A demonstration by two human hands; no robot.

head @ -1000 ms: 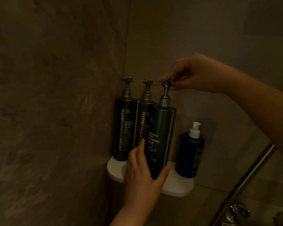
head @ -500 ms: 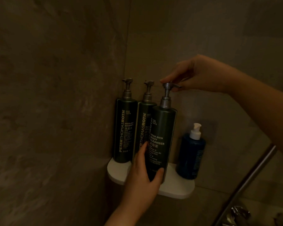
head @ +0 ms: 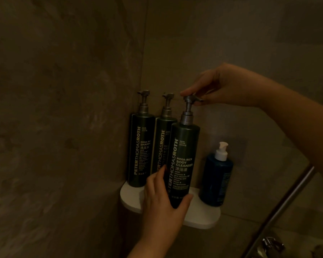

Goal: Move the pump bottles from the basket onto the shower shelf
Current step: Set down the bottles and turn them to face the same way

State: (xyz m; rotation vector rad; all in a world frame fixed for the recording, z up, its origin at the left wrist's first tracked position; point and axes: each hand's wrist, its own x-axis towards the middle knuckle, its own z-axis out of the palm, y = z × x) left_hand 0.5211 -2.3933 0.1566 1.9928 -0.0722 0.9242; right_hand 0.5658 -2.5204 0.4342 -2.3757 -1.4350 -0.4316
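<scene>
The body cleanser bottle (head: 183, 161) stands upright at the front of the shower shelf (head: 199, 218), directly between my hands. Left hand (head: 162, 200) grips its lower body; right hand (head: 224, 86) pinches the pump head (head: 189, 99) above.

The shampoo bottle (head: 139, 151), dark green with a grey pump, stands upright at 10 o'clock on the white corner shelf (head: 199, 217). A matching second bottle (head: 161, 146) is just beside it at 12. The cleanser bottle (head: 183, 161) leans slightly at 6, label outward. The left hand (head: 160, 202) grips it low and the right hand (head: 226, 86) pinches its pump.
</scene>
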